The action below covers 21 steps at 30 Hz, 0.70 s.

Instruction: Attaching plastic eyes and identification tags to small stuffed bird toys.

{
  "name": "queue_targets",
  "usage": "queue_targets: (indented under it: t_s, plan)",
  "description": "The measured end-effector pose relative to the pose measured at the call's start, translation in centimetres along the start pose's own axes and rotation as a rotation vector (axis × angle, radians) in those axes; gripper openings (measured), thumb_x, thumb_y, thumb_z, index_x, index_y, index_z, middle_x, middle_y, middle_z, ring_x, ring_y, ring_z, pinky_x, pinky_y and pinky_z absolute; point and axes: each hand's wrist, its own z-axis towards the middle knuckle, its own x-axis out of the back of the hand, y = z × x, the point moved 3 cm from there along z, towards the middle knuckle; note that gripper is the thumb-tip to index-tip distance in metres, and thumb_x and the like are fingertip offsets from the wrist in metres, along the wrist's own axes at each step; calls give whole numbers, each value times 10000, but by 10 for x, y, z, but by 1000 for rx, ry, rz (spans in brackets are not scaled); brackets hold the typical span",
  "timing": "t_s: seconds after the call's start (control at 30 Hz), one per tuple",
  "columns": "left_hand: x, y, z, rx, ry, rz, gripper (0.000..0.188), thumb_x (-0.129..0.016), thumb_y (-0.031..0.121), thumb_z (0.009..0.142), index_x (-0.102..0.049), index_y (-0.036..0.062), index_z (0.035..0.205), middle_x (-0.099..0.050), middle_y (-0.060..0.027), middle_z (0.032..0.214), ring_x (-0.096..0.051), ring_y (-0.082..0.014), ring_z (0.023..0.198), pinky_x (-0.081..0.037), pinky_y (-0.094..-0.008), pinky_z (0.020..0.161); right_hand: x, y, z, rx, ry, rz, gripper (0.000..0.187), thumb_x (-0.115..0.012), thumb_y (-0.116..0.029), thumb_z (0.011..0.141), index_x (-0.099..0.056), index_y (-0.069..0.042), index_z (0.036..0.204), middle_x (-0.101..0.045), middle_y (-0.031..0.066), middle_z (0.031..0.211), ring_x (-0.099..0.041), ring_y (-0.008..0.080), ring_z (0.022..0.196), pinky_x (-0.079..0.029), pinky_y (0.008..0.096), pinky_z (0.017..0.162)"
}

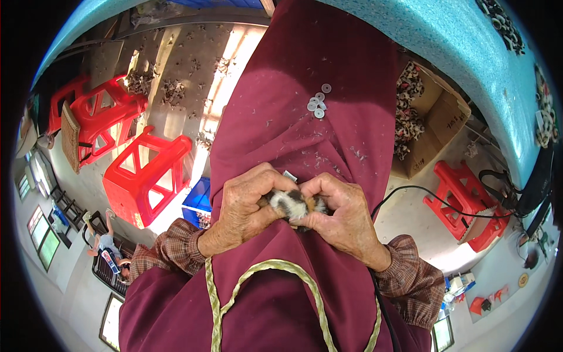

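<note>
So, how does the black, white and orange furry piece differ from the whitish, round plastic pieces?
The black, white and orange furry piece is patterned and fluffy; the whitish, round plastic pieces are plain and smooth-looking. The furry piece is pinched between the left hand and right hand; the plastic pieces lie loose on the maroon cloth over the lap. Each plastic piece looks smaller than the furry piece. Both are small.

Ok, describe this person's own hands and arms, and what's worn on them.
No glove covers the left hand or the right hand. The left sleeve and right sleeve are loose, brownish checked cloth, gathered at the wrists.
</note>
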Motion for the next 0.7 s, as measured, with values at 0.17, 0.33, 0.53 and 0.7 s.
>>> queue_targets:
  t_s: [0.17,0.33,0.53,0.7]
  plan:
    - [4,5,-1,8,-5,22,274,-746,132,734,-650,39,973,-582,-70,783,-595,-170,687,-469,-279,593,1,-4,3,92,4,-10,277,-769,-44,687,-518,-26,803,-581,35,677,-548,76,599,-431,260,521]
    - [12,3,1,33,-94,-34,311,-749,141,730,-651,31,1004,-605,-74,805,-609,-166,709,-477,-278,604,6,-1,8,-147,-92,196,232,-735,0,705,-533,-8,819,-558,10,731,-538,54,668,-447,221,580]
    - [13,4,0,70,-139,-33,342,-771,176,709,-658,19,991,-627,-83,813,-615,-171,716,-484,-291,616,8,0,10,-179,-153,109,203,-695,40,717,-564,9,869,-531,-14,770,-515,46,717,-443,199,628]
    - [11,6,1,26,-128,0,333,-757,193,736,-650,15,997,-618,-88,812,-614,-193,717,-486,-309,621,8,9,12,-96,-105,89,228,-733,-44,709,-517,-24,779,-578,17,672,-545,50,599,-426,245,496]
